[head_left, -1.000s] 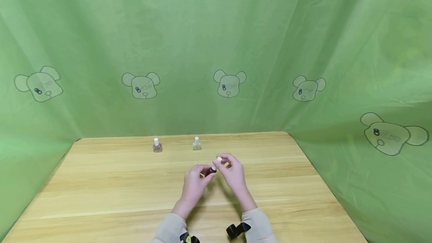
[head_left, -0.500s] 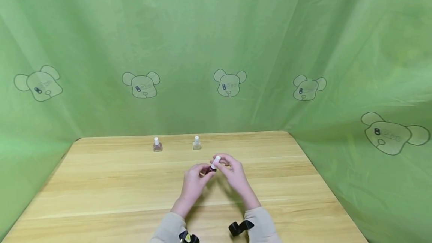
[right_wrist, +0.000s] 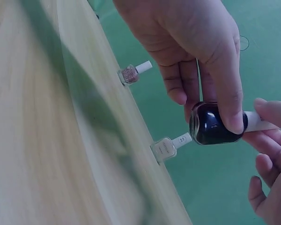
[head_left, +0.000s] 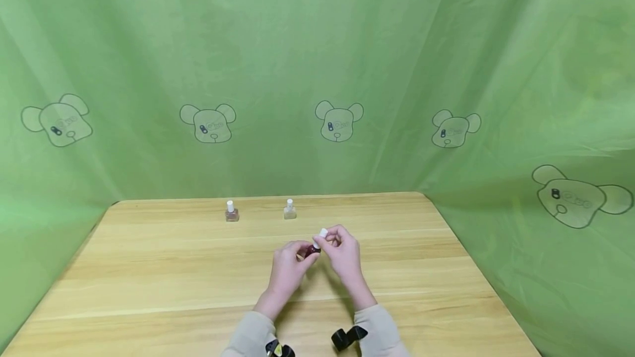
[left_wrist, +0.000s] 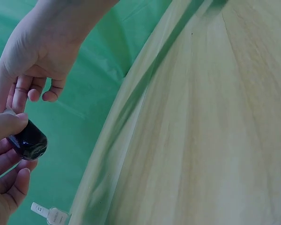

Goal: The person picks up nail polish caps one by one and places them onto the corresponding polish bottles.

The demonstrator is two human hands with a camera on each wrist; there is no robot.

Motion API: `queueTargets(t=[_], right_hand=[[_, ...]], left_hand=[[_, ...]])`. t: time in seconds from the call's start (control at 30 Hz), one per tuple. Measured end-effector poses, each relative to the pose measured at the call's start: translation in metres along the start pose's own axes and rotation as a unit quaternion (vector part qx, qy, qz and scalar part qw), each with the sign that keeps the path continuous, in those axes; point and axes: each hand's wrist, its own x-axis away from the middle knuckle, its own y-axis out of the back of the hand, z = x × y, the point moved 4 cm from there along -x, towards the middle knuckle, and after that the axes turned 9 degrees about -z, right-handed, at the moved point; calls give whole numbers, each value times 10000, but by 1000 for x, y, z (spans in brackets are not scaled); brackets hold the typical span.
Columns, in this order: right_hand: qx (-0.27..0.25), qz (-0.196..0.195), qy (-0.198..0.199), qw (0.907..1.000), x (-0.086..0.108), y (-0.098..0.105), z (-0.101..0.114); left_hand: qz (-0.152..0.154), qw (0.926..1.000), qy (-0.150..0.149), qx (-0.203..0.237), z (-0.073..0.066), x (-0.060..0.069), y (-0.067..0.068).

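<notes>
A dark red nail polish bottle (head_left: pixel 312 250) is held above the table between the fingers and thumb of my left hand (head_left: pixel 286 270). Its body looks nearly black in the right wrist view, where the left thumb presses on the glass (right_wrist: pixel 210 123). My right hand (head_left: pixel 344 255) pinches the long white cap (head_left: pixel 323 233), which sits in line with the bottle's neck. The bottle tilts, cap end toward the right hand. Fingers hide part of the cap, so I cannot tell how tightly it is seated.
Near the table's back edge stand two more capped bottles, a pinkish nail polish (head_left: pixel 231 214) and a clear one (head_left: pixel 290 212). The wooden table (head_left: pixel 163 274) is backed by a green printed curtain (head_left: pixel 278 158). Black wrist cameras (head_left: pixel 349 338) sit on both sleeves.
The right fingers have shifted around the white cap, first toward the left hand and then slightly back right. The left hand keeps holding the bottle almost in place.
</notes>
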Motion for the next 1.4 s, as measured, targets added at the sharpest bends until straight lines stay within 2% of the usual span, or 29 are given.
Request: queueTargets(t=[0.1,0.23,0.47,0.63,0.8,1.03,1.27,1.4], right_hand=[[-1,136,-37,9999,-1,1,0],[-151,607,-38,9980,-4,1,-1],[-518,1553,23,9865,-6,1,-1],[-467,1918,120,9803,-5,2,1],[-356,1783,192,9831,-6,4,2],[-137,1243,343,9916,-6,5,3],[-29,565,142,9983,-6,8,5],[-3,287,-18,9996,1,12,23]], left_hand=[[-10,10000,-42,-7,-1,0,0],[17,9999,57,130,2,0,0],[66,9991,212,369,5,-1,0],[145,9989,211,397,5,-1,-1],[212,9990,202,323,3,-1,0],[294,9992,223,183,2,-1,-1],[310,9995,35,64,-1,1,-2],[262,9996,4,49,-2,2,-3]])
